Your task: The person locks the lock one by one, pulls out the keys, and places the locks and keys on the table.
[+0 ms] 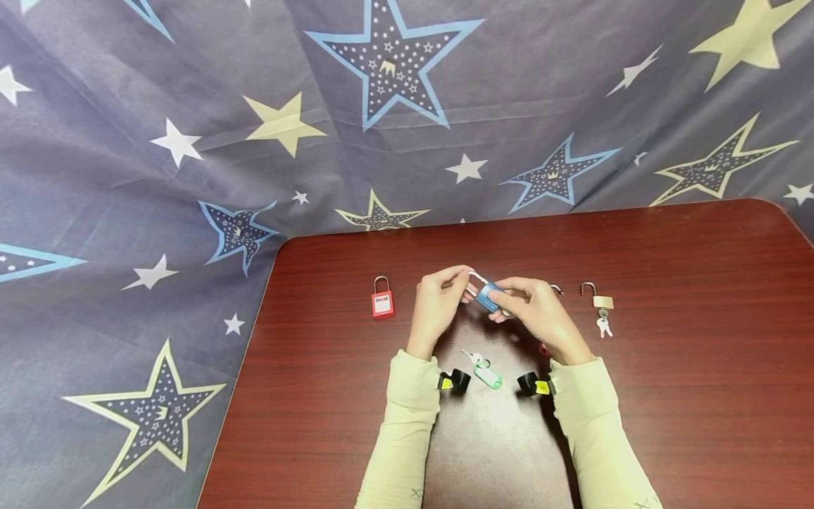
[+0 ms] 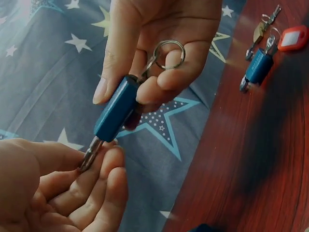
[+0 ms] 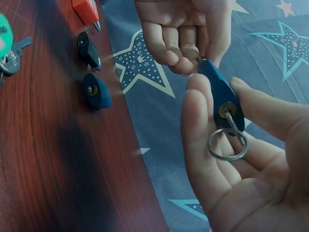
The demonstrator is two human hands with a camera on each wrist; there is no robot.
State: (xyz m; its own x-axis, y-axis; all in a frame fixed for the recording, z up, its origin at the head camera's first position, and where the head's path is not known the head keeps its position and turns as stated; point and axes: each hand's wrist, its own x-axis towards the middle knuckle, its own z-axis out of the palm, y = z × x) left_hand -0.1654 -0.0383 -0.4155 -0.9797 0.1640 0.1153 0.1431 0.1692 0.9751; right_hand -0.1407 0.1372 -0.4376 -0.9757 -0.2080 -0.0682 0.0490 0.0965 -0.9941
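Note:
Both hands hold a blue padlock (image 1: 488,296) above the table. My left hand (image 1: 439,300) pinches its metal shackle (image 2: 90,153) between thumb and fingers. Its blue body is gripped by my right hand (image 1: 540,314), thumb on one side and fingers on the other. A key (image 3: 232,119) sits in the brass keyhole at the padlock's bottom end, and a metal ring (image 2: 170,54) hangs from it. Fingers cover part of the shackle, so I cannot tell whether it is locked.
On the dark red table (image 1: 318,396) lie a red padlock (image 1: 383,304), a brass padlock (image 1: 603,302) with keys (image 1: 603,326), and a green key tag (image 1: 488,376). The wrist views also show a second blue padlock (image 2: 259,65), a red tag (image 2: 292,38) and a black padlock (image 3: 87,50).

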